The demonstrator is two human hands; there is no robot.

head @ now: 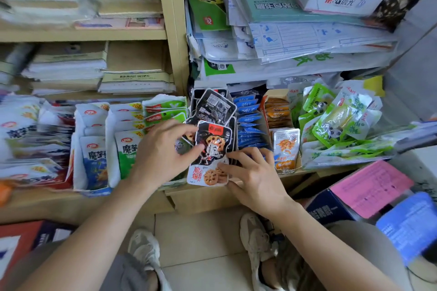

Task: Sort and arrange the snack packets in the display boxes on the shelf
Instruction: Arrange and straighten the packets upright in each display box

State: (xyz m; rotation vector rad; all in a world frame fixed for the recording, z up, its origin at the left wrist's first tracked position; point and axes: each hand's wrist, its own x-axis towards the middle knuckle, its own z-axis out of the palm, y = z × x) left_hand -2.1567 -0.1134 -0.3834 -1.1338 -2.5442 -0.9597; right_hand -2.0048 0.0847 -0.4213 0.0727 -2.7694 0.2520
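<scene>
A row of black lotus-root snack packets [214, 111] stands in a display box at the middle of the shelf. The front packet [211, 149], black on top and white below, leans toward me. My left hand [160, 151] pinches its left edge between thumb and fingers. My right hand [253, 172] lies against its right lower edge, fingers spread along the packets' side. Blue packets [248, 120] and orange packets [277, 111] fill the boxes just to the right.
White konjac packets [125, 146] stand in boxes to the left. Green panda packets [335, 116] lie piled at the right. Stationery and papers [295, 38] fill the shelves above. Pink and blue boxes [371, 186] sit at lower right; my shoes [255, 236] rest on tiled floor.
</scene>
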